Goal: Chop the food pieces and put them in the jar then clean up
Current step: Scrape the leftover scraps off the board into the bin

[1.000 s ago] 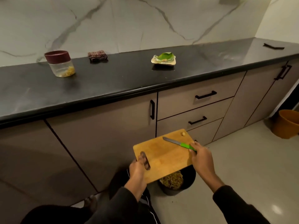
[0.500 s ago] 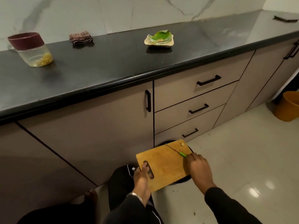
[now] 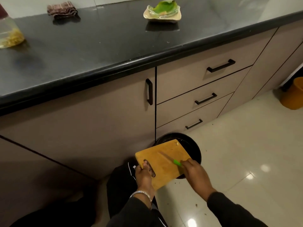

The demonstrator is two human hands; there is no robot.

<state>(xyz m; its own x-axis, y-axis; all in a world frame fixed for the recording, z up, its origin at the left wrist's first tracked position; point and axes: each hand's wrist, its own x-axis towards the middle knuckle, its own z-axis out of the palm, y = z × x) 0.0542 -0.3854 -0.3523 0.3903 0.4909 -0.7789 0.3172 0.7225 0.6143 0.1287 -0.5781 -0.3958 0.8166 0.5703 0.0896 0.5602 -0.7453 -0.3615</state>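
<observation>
Up at the far left, the jar (image 3: 9, 34) stands on the black desk (image 3: 91, 51), cut off by the frame edge, with yellow chopped pieces in its bottom. To its right, near the back wall, lies a folded brown cloth (image 3: 62, 10), and further right a pale dish (image 3: 162, 13) carries a green leaf. Below the desk edge run beige cabinet doors and three drawers with black handles.

Low in the middle, the left hand (image 3: 144, 175) has its grip closed on the wooden cutting board (image 3: 162, 163), fingers hooked through the handle slot, holding the board tilted over a black bin (image 3: 193, 149) on the floor. One small food scrap (image 3: 177, 143) sits at the board's far corner. The right hand (image 3: 195, 172) grips the green-handled knife (image 3: 170, 159), its blade lying across the board's face. At the far right, an orange bucket (image 3: 293, 95) stands on the pale tiled floor.
</observation>
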